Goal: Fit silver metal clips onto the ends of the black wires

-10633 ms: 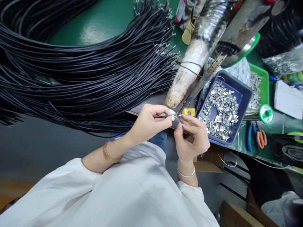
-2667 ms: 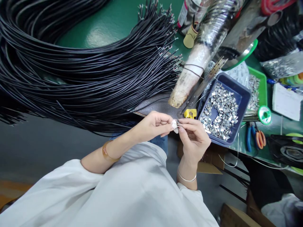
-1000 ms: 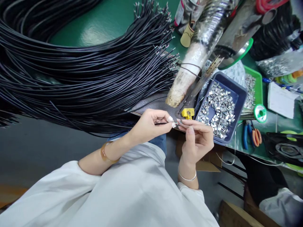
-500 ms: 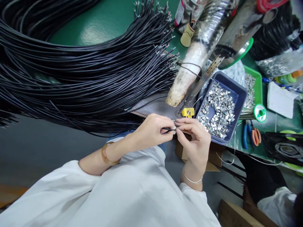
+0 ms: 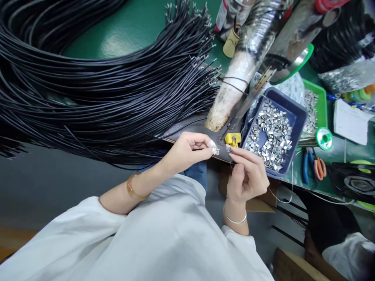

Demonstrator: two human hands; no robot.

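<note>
My left hand (image 5: 190, 152) is closed in a pinch in front of the bench edge, on several small silvery metal pieces (image 5: 216, 150). To its right, a short gap away, is my right hand (image 5: 248, 173), with its fingers bent. A single small silvery metal piece (image 5: 228, 148) shows at its fingertips; how it is gripped is partly hidden. Just beyond that hand sits a yellow block (image 5: 233, 138) on the dark bench plate. The blue-grey tray (image 5: 299, 117) beside it holds a heap of small metal shells (image 5: 275, 132).
A large bundle of black cables (image 5: 117, 97) with stripped ends covers the left bench. A plastic-wrapped tube (image 5: 231, 89), green tray (image 5: 321, 105), solder spool (image 5: 324, 138), blue-handled pliers (image 5: 305, 168) and paper (image 5: 350, 123) lie right. A cardboard box (image 5: 260, 195) stands below.
My hands were together around a dark cable end; now they are apart and that cable no longer shows between them. My right hand has shifted right, and metal pieces now show at both hands' fingertips.
</note>
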